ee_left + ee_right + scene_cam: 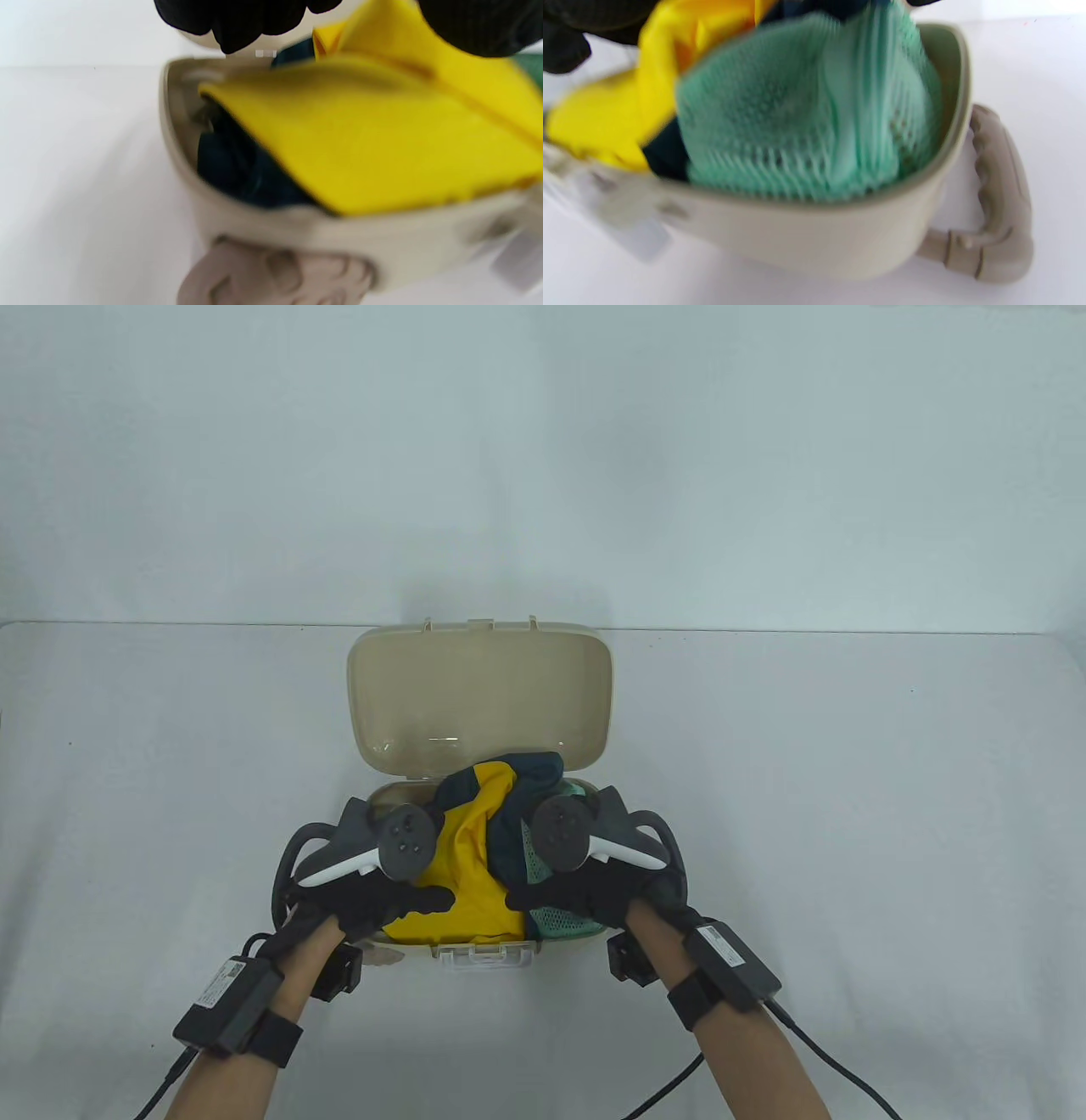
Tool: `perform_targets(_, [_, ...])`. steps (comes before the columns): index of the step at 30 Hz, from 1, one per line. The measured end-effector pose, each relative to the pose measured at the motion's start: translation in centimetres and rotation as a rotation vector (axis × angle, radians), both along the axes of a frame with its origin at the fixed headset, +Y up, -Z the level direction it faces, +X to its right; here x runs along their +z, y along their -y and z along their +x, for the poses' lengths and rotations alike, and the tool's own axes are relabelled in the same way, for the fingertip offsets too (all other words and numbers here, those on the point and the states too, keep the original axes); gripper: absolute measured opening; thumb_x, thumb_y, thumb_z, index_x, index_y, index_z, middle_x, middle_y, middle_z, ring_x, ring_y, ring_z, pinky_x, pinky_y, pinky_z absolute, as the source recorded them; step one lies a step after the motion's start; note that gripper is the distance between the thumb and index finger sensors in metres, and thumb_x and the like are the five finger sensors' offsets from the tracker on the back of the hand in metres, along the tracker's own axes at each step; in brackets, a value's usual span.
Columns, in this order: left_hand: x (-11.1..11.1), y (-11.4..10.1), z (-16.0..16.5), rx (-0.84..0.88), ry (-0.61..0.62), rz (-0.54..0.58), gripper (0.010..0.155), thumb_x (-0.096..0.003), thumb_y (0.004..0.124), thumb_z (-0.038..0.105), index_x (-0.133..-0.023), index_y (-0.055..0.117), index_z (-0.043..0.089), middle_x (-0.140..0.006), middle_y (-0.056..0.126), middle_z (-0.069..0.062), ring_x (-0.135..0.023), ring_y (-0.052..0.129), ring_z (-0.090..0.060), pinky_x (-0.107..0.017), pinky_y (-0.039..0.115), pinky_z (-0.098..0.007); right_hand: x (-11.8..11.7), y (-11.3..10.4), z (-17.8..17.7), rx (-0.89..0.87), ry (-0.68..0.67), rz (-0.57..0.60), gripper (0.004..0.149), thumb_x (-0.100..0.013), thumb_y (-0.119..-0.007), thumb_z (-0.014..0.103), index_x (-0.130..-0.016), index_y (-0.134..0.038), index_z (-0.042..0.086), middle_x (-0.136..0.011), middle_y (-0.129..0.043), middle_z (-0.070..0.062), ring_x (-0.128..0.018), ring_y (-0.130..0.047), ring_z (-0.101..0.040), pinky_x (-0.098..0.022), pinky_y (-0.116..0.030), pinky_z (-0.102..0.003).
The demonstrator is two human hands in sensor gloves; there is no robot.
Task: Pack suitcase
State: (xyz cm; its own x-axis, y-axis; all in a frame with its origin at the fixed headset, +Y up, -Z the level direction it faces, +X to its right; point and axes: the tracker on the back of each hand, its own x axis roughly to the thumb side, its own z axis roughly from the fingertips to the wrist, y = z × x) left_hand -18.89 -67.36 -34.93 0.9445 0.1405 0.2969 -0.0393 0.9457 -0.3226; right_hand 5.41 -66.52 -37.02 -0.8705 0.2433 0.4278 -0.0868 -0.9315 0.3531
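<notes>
Beige plastic forms the suitcase, sitting at the centre of the white tabletop with its lid standing open toward the top of the frame. Inside lie 3 garments: a yellow cloth in the middle, a dark blue one bunched above it, and a green mesh piece on the right (blurred in both wrist views). The left hand rests on the yellow cloth with its thumb laid across it; the right hand pinches the mesh.
</notes>
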Motion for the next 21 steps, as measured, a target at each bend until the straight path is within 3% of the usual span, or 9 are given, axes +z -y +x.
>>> perform_targets(6, [0.7, -5.1, -2.7, 0.254, -0.085, 0.169, 0.090, -0.0446, 0.064, 0.062, -0.114, 0.026, 0.021, -0.121, 0.036, -0.012, -0.112, 0.050, -0.036, -0.081, 0.049, -0.049, -0.6, -5.4, 3.0, -0.251, 0.127, 0.091, 0.095, -0.041, -0.058, 0.071, -0.111, -0.025, 0.016, -0.119, -0.034, -0.013, -0.109, -0.050, -0.042, -0.077, -0.056, -0.052])
perform_targets(11, [-1.0, -8.3, -5.6, 0.505, -0.216, 0.230, 0.089, -0.0459, 0.063, 0.062, -0.114, 0.023, 0.020, -0.121, 0.034, -0.013, -0.113, 0.047, -0.037, -0.081, 0.048, -0.049, -2.6, -8.6, 5.4, -0.423, 0.284, 0.152, 0.089, -0.044, -0.054, 0.070, -0.111, -0.030, 0.016, -0.117, -0.042, -0.013, -0.107, -0.057, -0.040, -0.076, -0.060, -0.051])
perform_targets(16, [-3.9, -8.9, -7.8, 0.628, -0.343, 0.234, 0.090, -0.0467, 0.060, 0.063, -0.114, 0.019, 0.020, -0.121, 0.028, -0.014, -0.113, 0.042, -0.039, -0.081, 0.046, -0.050, -5.3, -9.7, 6.9, -0.499, 0.429, 0.166, 0.090, -0.045, -0.051, 0.070, -0.111, -0.027, 0.015, -0.118, -0.038, -0.014, -0.108, -0.052, -0.042, -0.076, -0.056, -0.053])
perform_targets(21, [-7.1, -7.9, -8.6, 0.716, -0.452, 0.179, 0.091, -0.0472, 0.059, 0.063, -0.113, 0.016, 0.017, -0.121, 0.026, -0.016, -0.112, 0.040, -0.041, -0.081, 0.045, -0.050, -8.5, -8.6, 7.8, -0.574, 0.509, 0.056, 0.093, -0.045, -0.051, 0.071, -0.111, -0.022, 0.012, -0.118, -0.036, -0.017, -0.108, -0.048, -0.045, -0.076, -0.054, -0.055])
